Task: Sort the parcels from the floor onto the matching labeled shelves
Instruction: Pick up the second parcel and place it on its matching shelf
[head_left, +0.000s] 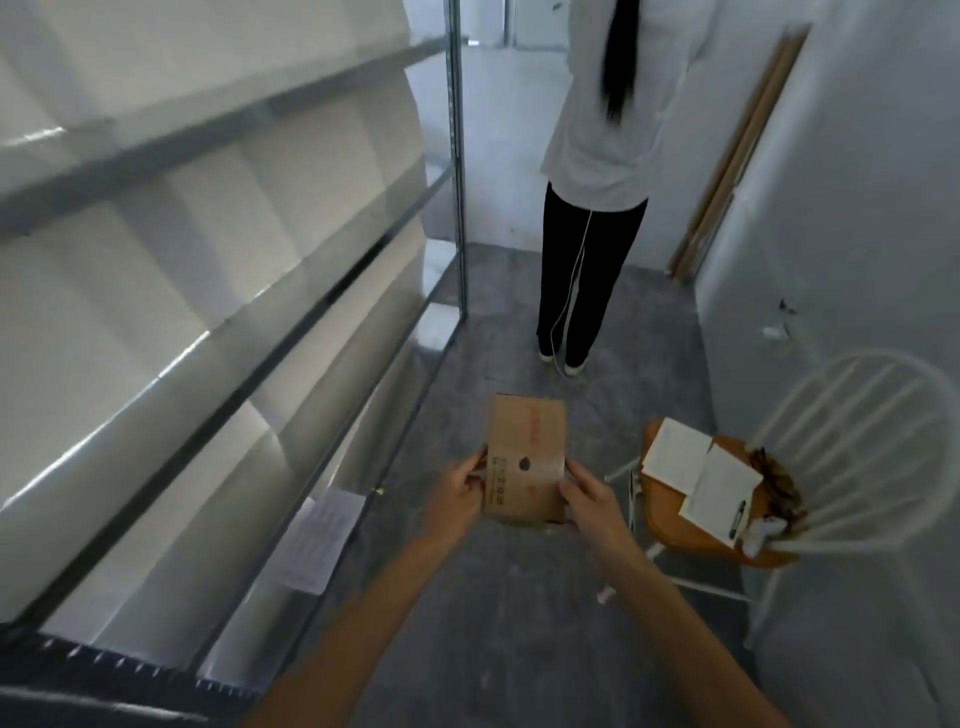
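A flat brown cardboard parcel (524, 457) is held above the grey floor (519, 623), lifted clear of it, its printed face turned up toward the camera. The left hand (457, 493) grips the parcel's left edge near its lower end, and its fingers (480, 470) curl round that edge. The right hand (589, 501) holds the opposite edge at about the same height, with its fingers (571, 480) bent and pinching the side of the card. Both forearms reach in from below the parcel.

Left of the parcel runs a tall metal shelving unit (234, 270) with several pale boards between grey rails. A printed sheet (317, 540) hangs on a low rail, below and left of the parcel; its text is too blurred to read. Right of the parcel stands a white wire chair (857, 415) with an orange seat, and two white paper sheets (675, 457) and a dark pen (737, 514) lie on it. Beyond the parcel a person (597, 130) in a white top and dark trousers stands on the floor, facing away.
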